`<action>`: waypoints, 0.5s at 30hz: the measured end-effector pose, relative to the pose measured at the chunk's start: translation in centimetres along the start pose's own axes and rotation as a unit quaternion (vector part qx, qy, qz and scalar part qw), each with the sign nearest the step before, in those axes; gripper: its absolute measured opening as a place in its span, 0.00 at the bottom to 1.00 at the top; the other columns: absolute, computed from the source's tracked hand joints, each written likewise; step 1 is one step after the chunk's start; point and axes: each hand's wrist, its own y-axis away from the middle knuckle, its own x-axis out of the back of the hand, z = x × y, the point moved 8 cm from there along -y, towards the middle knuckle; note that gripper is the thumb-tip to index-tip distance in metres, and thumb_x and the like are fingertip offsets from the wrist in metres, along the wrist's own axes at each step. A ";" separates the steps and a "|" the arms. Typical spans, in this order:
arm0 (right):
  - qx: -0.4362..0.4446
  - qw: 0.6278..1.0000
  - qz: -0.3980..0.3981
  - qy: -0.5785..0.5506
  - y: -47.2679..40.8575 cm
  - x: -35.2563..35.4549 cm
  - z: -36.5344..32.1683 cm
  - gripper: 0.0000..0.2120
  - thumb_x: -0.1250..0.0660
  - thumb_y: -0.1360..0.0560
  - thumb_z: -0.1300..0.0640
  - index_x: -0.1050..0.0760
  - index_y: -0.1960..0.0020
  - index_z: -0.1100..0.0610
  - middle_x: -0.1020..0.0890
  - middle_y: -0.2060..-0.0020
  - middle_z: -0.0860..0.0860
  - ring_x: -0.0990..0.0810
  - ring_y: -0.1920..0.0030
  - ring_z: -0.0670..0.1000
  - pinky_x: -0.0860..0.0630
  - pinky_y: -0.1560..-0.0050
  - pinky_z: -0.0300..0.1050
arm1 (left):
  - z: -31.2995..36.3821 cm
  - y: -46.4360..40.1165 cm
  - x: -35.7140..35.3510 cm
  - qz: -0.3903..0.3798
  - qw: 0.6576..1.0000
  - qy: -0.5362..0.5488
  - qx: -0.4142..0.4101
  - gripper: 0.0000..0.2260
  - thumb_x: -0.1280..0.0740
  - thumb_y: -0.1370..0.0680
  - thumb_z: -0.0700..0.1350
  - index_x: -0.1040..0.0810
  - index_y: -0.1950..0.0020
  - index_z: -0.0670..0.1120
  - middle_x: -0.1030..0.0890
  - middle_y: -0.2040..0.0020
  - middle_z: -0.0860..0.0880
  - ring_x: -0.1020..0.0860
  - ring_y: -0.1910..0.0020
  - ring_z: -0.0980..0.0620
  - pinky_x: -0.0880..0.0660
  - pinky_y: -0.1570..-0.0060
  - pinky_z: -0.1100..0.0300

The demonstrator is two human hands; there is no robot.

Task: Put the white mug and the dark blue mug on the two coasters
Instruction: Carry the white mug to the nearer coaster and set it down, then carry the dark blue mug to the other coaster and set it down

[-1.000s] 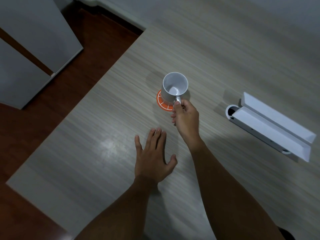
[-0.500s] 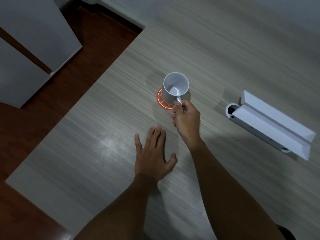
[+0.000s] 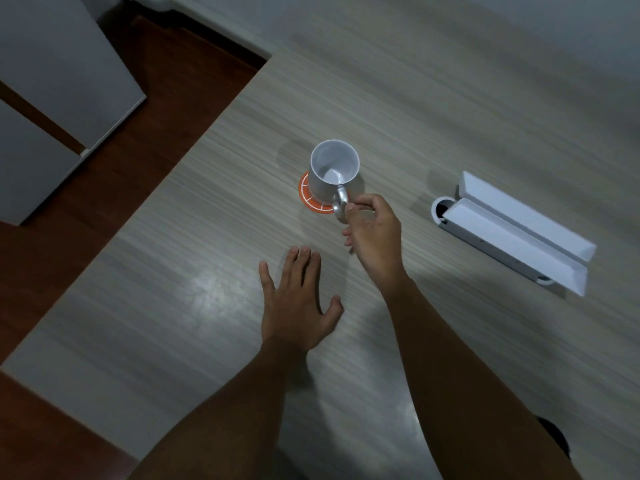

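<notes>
head view: white mug (image 3: 334,171) upright on the orange coaster (image 3: 310,199), mouth open to the camera, inside looks empty. coaster mostly covered by the mug, only its near-left edge with white spoke lines shows. mug handle (image 3: 341,204) points toward the person. right hand (image 3: 375,233) at the handle, thumb and index pinched on its outer end, other fingers loosely curled below; contact looks light, fingertips only. left hand (image 3: 298,299) flat on the table (image 3: 173,306), palm down, fingers spread wide, holding nothing, near the mug but apart from it. white open box (image 3: 512,233) lies to the right on the table, well apart from the mug, lid hinged up. table is pale wood grain; dark red-brown floor (image 3: 114,168) and a grey cabinet (image 3: 52,98) off to the left. dark blue mug and second coaster not in frame.
</notes>
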 end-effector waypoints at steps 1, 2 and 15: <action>0.001 1.000 0.009 0.004 0.5 1.0 -0.1 0.05 0.32 0.19 0.55 0.21 0.45 0.55 0.17 0.45 0.58 0.18 0.67 0.47 0.24 0.71 0.33 | 0.0 0.0 0.0 -0.005 1.000 -0.003 -0.002 0.38 0.41 0.23 0.66 0.39 0.19 0.46 0.39 0.17 0.46 0.47 0.16 0.48 0.57 0.22 0.31; 0.000 1.000 0.019 0.009 1.0 2.1 -0.1 0.05 0.32 0.20 0.56 0.21 0.45 0.54 0.17 0.46 0.56 0.18 0.68 0.44 0.24 0.71 0.32 | 0.2 -0.1 0.0 -0.009 1.000 -0.004 -0.003 0.38 0.41 0.23 0.66 0.39 0.19 0.46 0.39 0.17 0.46 0.47 0.16 0.47 0.57 0.22 0.31; -0.034 0.993 0.092 0.072 15.1 14.4 3.4 0.06 0.33 0.20 0.61 0.17 0.51 0.59 0.15 0.54 0.58 0.17 0.65 0.49 0.25 0.69 0.35 | 3.6 2.6 0.8 -0.104 0.994 -0.016 -0.041 0.32 0.41 0.20 0.59 0.40 0.20 0.45 0.43 0.17 0.39 0.51 0.17 0.37 0.53 0.25 0.27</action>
